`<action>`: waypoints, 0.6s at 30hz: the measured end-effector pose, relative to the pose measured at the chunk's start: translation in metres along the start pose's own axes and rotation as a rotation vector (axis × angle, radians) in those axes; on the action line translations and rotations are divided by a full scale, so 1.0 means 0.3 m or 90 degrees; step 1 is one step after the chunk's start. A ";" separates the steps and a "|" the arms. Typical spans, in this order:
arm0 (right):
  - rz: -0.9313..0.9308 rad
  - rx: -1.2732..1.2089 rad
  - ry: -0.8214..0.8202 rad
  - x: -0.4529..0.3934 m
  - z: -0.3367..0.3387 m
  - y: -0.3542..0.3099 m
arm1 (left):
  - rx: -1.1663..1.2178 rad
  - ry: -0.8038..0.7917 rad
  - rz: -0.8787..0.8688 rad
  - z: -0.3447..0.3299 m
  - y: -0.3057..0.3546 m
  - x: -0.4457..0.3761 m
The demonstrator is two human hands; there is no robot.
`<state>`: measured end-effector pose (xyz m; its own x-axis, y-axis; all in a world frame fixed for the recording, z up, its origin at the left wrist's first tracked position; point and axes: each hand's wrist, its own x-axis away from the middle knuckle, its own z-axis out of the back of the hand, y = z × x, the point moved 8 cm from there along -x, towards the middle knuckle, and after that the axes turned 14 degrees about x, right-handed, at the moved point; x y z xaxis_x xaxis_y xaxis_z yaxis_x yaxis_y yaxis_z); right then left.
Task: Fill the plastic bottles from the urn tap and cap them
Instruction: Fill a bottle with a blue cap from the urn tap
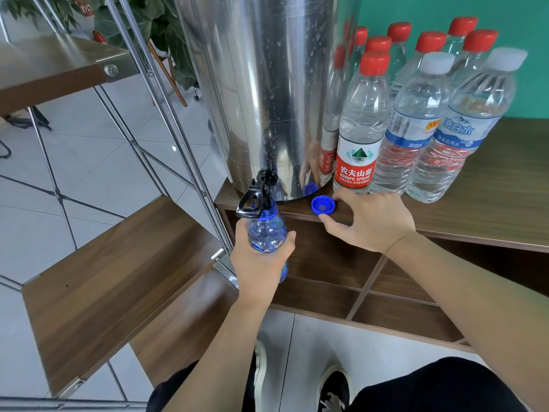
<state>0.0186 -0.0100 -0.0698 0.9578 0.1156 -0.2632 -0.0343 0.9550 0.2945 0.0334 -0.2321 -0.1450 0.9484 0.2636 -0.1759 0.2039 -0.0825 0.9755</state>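
While your left hand (261, 260) is wrapping its curled fingers around the blue bottle (267, 233), you are holding its open neck right under the black tap (255, 194) of the steel urn (261, 93), off the front edge of the wooden worktop (490, 203). Your right hand (368, 221) is lying at that front edge, thumb and forefinger spread and touching either side of the blue cap (323, 205). Capped bottles (416, 114) are standing beside the urn.
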 end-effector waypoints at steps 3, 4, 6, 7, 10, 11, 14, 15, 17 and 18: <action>0.004 0.002 -0.006 -0.002 -0.005 -0.003 | -0.002 0.004 0.002 0.003 -0.003 -0.001; 0.004 0.001 -0.007 -0.003 -0.005 -0.003 | -0.002 0.004 0.003 0.004 -0.003 -0.002; 0.004 -0.001 -0.009 -0.004 -0.006 0.000 | -0.001 0.003 0.004 0.002 -0.004 -0.001; 0.003 -0.004 -0.008 -0.004 -0.005 0.001 | 0.001 0.003 0.004 0.001 -0.004 0.000; 0.002 -0.009 -0.003 -0.001 -0.003 0.000 | 0.003 0.005 0.005 -0.001 -0.005 0.001; 0.001 -0.010 0.002 -0.001 -0.002 -0.001 | 0.006 0.006 0.004 -0.001 -0.004 0.001; -0.002 -0.013 0.013 -0.001 0.002 -0.003 | 0.011 0.010 0.002 0.001 -0.003 0.001; -0.002 -0.014 0.015 -0.002 0.001 -0.004 | 0.009 0.010 0.002 0.002 -0.003 0.000; 0.000 -0.016 0.017 -0.002 -0.001 -0.004 | 0.005 0.009 0.001 0.002 -0.005 0.000; -0.001 -0.015 0.018 -0.001 -0.002 -0.003 | 0.005 0.008 0.002 0.001 -0.005 0.000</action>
<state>0.0181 -0.0107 -0.0705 0.9496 0.1215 -0.2889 -0.0401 0.9613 0.2725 0.0332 -0.2323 -0.1466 0.9458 0.2756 -0.1719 0.2034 -0.0901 0.9749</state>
